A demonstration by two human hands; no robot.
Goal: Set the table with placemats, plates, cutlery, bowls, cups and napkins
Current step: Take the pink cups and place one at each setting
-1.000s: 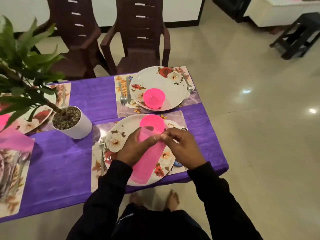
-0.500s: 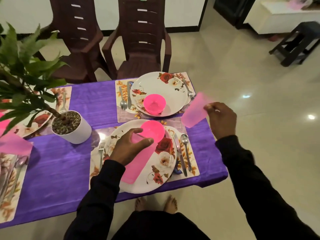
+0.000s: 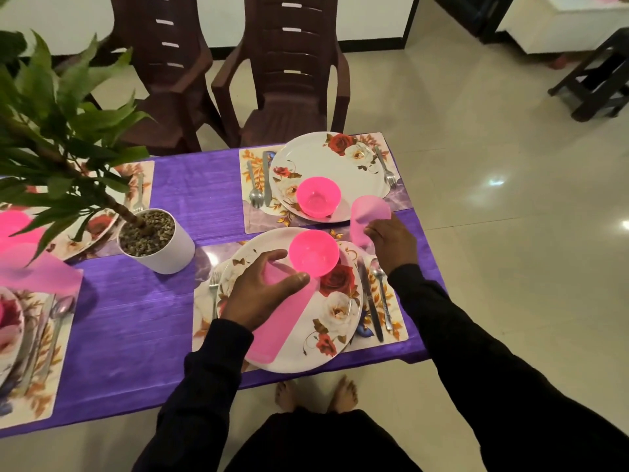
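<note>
Already the two settings at the right end of the desk (image 3: 136, 321) carry placemats, flowered plates, cutlery and pink bowls; cups are going down now, and no napkins show on these two, so those seem left to do. Right hand (image 3: 391, 247) reaches forward, its grip curled round a pale pink cup (image 3: 369, 212) touching down near the right edge between the two plates. Left hand (image 3: 262, 294) hovers over the near plate (image 3: 340, 321), grip wrapped round the stacked cups (image 3: 282, 321).
</note>
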